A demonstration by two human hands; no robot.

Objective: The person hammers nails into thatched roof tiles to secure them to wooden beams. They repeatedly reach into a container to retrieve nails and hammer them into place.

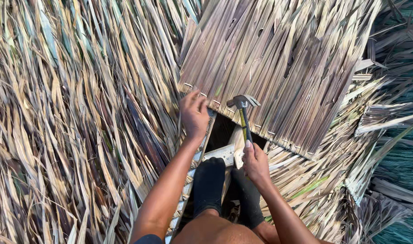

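Right hand grips claw hammer by handle, centre of frame, head up at lower edge of thatch panel. Left hand presses flat, fingers spread, on panel's lower-left edge by row of nails. Black-socked feet on pale wooden beam below. Dry palm thatch fills left of frame.

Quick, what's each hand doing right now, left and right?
Left hand: fingers pressed on the lower edge of the palm-leaf thatch panel, not gripping.
Right hand: closed around the claw hammer handle.
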